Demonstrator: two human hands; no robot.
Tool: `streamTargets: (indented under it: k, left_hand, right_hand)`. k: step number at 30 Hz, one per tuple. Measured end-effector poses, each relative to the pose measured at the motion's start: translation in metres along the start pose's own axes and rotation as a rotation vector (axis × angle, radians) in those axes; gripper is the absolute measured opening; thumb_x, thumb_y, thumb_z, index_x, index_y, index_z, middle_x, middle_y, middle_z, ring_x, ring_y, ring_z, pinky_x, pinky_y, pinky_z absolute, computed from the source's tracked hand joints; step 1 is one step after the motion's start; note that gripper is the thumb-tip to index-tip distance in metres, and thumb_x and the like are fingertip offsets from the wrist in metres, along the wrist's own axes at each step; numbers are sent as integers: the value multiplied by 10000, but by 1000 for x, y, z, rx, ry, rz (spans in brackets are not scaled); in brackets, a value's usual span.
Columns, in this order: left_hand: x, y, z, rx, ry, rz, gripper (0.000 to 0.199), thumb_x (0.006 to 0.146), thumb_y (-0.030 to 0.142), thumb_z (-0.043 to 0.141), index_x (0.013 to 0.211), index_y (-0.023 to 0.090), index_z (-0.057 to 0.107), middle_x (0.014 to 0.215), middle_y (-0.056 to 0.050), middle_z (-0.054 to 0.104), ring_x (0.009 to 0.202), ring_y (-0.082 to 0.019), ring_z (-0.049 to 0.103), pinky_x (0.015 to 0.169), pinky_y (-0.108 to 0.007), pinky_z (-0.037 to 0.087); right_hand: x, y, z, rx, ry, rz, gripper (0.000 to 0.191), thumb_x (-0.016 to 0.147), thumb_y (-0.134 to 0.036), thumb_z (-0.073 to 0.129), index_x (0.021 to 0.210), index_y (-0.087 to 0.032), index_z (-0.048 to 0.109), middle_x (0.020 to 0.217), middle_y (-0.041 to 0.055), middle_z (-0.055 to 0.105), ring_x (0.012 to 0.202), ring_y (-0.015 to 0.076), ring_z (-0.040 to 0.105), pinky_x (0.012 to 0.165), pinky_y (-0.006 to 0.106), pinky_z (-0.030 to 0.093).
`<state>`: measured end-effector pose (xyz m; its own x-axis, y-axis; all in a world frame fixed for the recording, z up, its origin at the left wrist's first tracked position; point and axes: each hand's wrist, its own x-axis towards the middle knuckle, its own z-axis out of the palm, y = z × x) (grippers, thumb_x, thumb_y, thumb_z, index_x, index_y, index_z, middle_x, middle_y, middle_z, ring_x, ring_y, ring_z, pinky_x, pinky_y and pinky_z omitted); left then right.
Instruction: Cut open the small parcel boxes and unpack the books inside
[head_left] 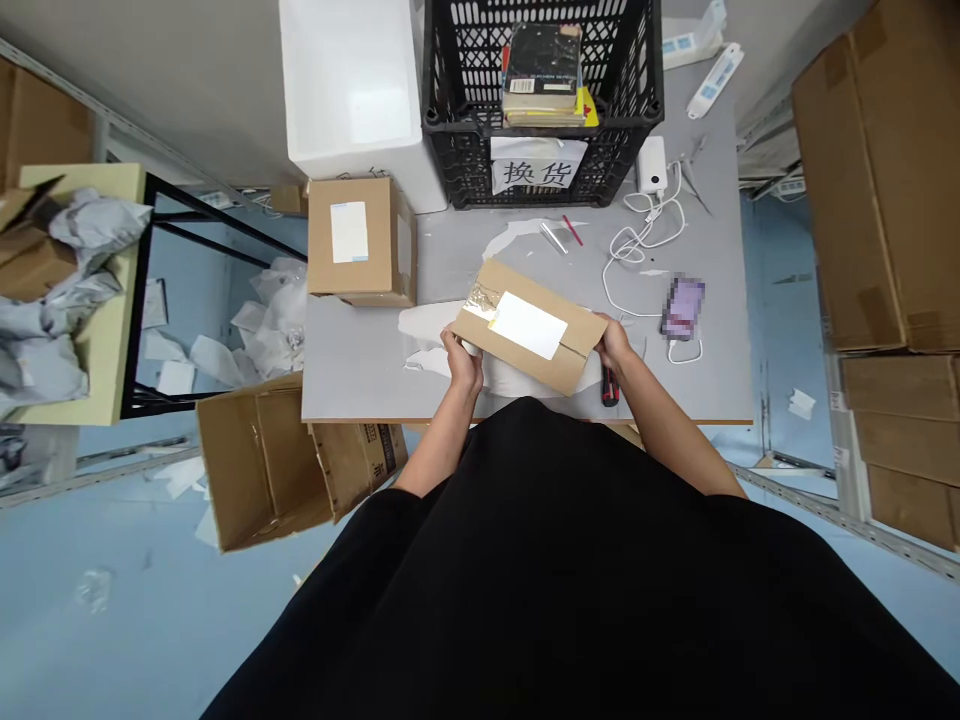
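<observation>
Black shirt (525,560): closest thing to the lens, fills most of the bottom of the view.
Black crate (465,127): plastic mesh, at the far edge of the grey table (352,370), with a stack of books (544,85) inside, dark cover on top. Paper sign (540,165) with big handwritten characters on its front.
White box (367,160): open-topped, just left of the crate; looks like foam.
Taped-up carton (322,235): at the table's left side, white label on it. Can't tell what's in it.
Open carton (262,460): down on the floor to the left, mouth showing.
Cardboard parcel (517,354): the one being handled, a flat thing held at a slant over the middle of the table, white label up, shiny tape near one end.
Left hand (465,365): fingers curled round the parcel's left end, something small and white by them, too tiny to make out.
Right hand (615,345): fingers gripping the parcel's right end, red-and-black cutter (610,387) on the table just below.
Phone (682,308): further right, cable attached, screen blurred.
</observation>
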<state>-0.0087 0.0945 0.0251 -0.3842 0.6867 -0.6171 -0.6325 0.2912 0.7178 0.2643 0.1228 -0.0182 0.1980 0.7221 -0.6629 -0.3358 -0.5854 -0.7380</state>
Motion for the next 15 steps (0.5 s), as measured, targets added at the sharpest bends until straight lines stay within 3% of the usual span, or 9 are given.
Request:
streamTargets:
  k: [6,11,15]
  left_hand:
    - [-22,-13,-24,-45,109,-61,148,928,332,482,910,272,616,1111,13,634,1079,-117,608,749,-164,491]
    - [-31,-23,-40,122,109,-90,198,926,402,477,1033,325,624,1252,23,632,1184,-134,595,822,-197,487]
    - [-28,-26,-50,405,47,-34,299,970,434,354,1167,354,565,1368,15,589,1262,-155,556,944,-299,482]
  right_hand:
    - [33,-29,19,-172,97,-50,491,859,-684,553,716,-215,526,519,-50,464,480,111,471,466,219,344]
    - [43,-14,26,-228,75,-37,595,819,-807,521,679,-230,477,518,-43,450,523,133,510,474,235,350]
    - [53,3,18,-256,83,-93,530,851,-730,512,666,-236,465,570,-30,487,585,149,522,530,252,375]
